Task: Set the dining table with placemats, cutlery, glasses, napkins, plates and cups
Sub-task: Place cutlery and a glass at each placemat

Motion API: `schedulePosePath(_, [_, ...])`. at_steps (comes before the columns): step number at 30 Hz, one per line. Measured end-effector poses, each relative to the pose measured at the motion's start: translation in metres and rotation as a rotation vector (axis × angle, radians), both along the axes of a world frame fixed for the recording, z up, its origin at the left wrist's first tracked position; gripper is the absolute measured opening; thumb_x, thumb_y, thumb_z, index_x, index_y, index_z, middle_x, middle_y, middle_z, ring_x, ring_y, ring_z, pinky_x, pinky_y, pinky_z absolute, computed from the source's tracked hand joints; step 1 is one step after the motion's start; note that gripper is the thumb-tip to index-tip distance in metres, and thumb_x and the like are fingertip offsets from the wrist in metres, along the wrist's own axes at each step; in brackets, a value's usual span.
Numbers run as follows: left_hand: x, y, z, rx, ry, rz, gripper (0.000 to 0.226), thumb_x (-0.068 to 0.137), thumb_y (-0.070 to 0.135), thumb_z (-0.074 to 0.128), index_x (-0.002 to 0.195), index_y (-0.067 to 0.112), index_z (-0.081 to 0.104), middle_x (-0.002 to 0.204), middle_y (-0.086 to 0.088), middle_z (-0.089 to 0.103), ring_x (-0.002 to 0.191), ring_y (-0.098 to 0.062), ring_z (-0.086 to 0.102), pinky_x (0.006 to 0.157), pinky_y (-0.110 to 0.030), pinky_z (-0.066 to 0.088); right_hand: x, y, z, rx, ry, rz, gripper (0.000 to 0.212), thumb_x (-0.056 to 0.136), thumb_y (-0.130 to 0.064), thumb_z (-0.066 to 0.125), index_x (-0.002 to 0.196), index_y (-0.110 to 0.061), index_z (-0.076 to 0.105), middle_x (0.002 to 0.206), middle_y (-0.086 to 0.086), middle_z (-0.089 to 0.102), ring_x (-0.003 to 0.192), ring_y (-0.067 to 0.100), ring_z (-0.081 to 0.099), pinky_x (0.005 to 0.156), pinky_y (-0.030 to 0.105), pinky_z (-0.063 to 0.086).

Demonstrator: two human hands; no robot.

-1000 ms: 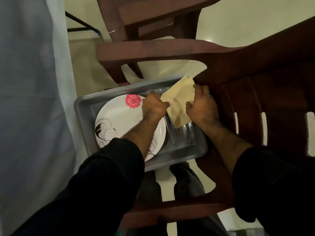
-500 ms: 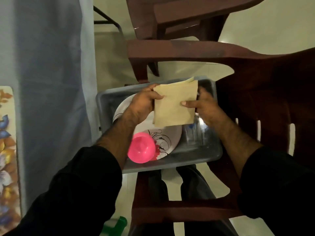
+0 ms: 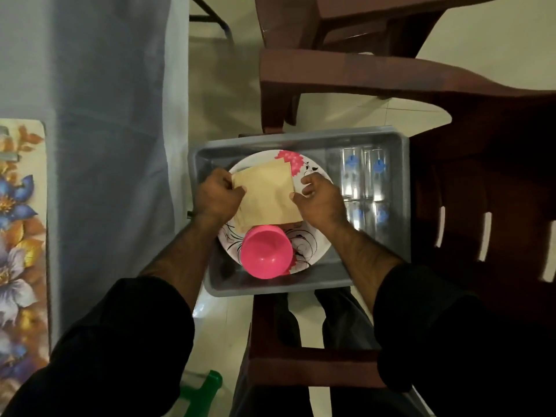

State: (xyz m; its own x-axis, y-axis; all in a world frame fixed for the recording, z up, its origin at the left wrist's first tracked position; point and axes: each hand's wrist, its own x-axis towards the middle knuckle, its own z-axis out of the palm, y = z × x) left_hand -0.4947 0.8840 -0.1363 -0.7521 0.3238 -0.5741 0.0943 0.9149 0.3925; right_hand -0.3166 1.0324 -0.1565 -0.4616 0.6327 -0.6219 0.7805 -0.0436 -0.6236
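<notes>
A small stack of beige napkins (image 3: pixel 266 195) is held above a grey tray (image 3: pixel 298 139) that rests on a brown chair. My left hand (image 3: pixel 218 195) grips the stack's left edge and my right hand (image 3: pixel 320 195) pinches its right edge. Under the napkins lies a white plate (image 3: pixel 313 173) with a pink flower and black swirls. A pink cup (image 3: pixel 266 254) sits on the plate's near side. Several clear glasses (image 3: pixel 364 179) with blue prints lie in the tray's right part. A floral placemat (image 3: pixel 21 245) lies on the table at far left.
A pale blue tablecloth (image 3: pixel 114 145) hangs down at left. Brown plastic chairs (image 3: pixel 361 76) stand around the tray, one carrying it, another behind. A green object (image 3: pixel 207 386) stands on the pale floor near my legs.
The napkins have moved left, from over the glasses to over the plate, with both hands still on them. My view has shifted so the glasses and placemat show more.
</notes>
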Motion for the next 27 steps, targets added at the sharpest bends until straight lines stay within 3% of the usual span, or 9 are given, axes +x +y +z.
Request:
schedulePosePath(3, [0.016,0.015,0.013,-0.014,0.217,-0.124,0.038,0.092,0.032,0.077,0.121,0.012,0.062,0.118,-0.011,0.069,0.108,-0.034,0.066,0.088,-0.047,0.058,0.027,0.018,0.007,0.188,-0.013,-0.025,0.035,0.091,-0.029,0.077,0.123,-0.020,0.066,0.101,-0.001,0.074,0.087,0.017,0.068,0.076,0.029,0.056])
schedulePosePath(6, [0.035,0.043,0.024,0.056,0.318,-0.257,0.045,0.091,0.033,0.072,0.126,0.009,0.061,0.124,-0.014,0.065,0.114,-0.036,0.062,0.090,-0.051,0.057,0.061,0.048,0.016,0.341,-0.091,-0.067,0.032,0.096,-0.030,0.070,0.126,-0.022,0.061,0.086,0.000,0.073,0.075,0.019,0.070,0.069,0.029,0.058])
schedulePosePath(11, [0.075,0.115,0.030,0.135,0.180,-0.500,0.050,0.093,0.034,0.073,0.137,0.015,0.057,0.126,-0.010,0.067,0.118,-0.033,0.062,0.095,-0.046,0.055,0.099,0.102,0.023,0.494,-0.239,0.140,0.049,0.097,-0.023,0.064,0.143,-0.023,0.048,0.088,0.004,0.067,0.077,0.024,0.069,0.064,0.036,0.061])
schedulePosePath(16, [0.108,0.182,0.021,0.108,-0.024,-0.667,0.066,0.095,0.042,0.075,0.153,0.031,0.046,0.139,-0.004,0.065,0.125,-0.028,0.063,0.100,-0.045,0.056,0.089,0.137,0.028,0.380,-0.325,0.347,0.084,0.095,-0.029,0.065,0.163,-0.036,0.018,0.096,0.007,0.061,0.085,0.026,0.064,0.071,0.040,0.060])
schedulePosePath(19, [0.115,0.204,0.010,0.033,-0.034,-0.676,0.053,0.098,0.038,0.072,0.147,0.032,0.053,0.136,-0.002,0.067,0.124,-0.026,0.064,0.103,-0.044,0.054,0.079,0.145,0.025,0.364,-0.378,0.449,0.086,0.090,-0.031,0.068,0.163,-0.035,0.023,0.111,0.013,0.066,0.098,0.033,0.068,0.078,0.043,0.061])
schedulePosePath(21, [0.115,0.208,0.002,-0.026,-0.015,-0.637,0.046,0.097,0.038,0.074,0.140,0.030,0.059,0.131,-0.001,0.068,0.121,-0.026,0.066,0.103,-0.046,0.055,0.074,0.148,0.023,0.349,-0.410,0.480,0.079,0.090,-0.030,0.068,0.159,-0.032,0.031,0.108,0.011,0.065,0.095,0.031,0.067,0.076,0.043,0.061])
schedulePosePath(24, [0.111,0.209,-0.009,-0.069,-0.028,-0.571,0.051,0.093,0.038,0.080,0.138,0.028,0.060,0.131,-0.002,0.068,0.122,-0.028,0.066,0.107,-0.049,0.055,0.069,0.152,0.022,0.368,-0.428,0.487,0.050,0.095,-0.029,0.066,0.142,-0.024,0.048,0.097,0.006,0.057,0.083,0.025,0.058,0.067,0.037,0.052])
schedulePosePath(27, [0.110,0.210,-0.006,-0.061,-0.067,-0.544,0.039,0.089,0.031,0.085,0.123,0.023,0.065,0.117,-0.001,0.068,0.111,-0.025,0.066,0.105,-0.045,0.055,0.069,0.154,0.022,0.403,-0.431,0.472,0.035,0.098,-0.029,0.065,0.130,-0.022,0.053,0.102,0.007,0.063,0.089,0.026,0.064,0.073,0.041,0.059])
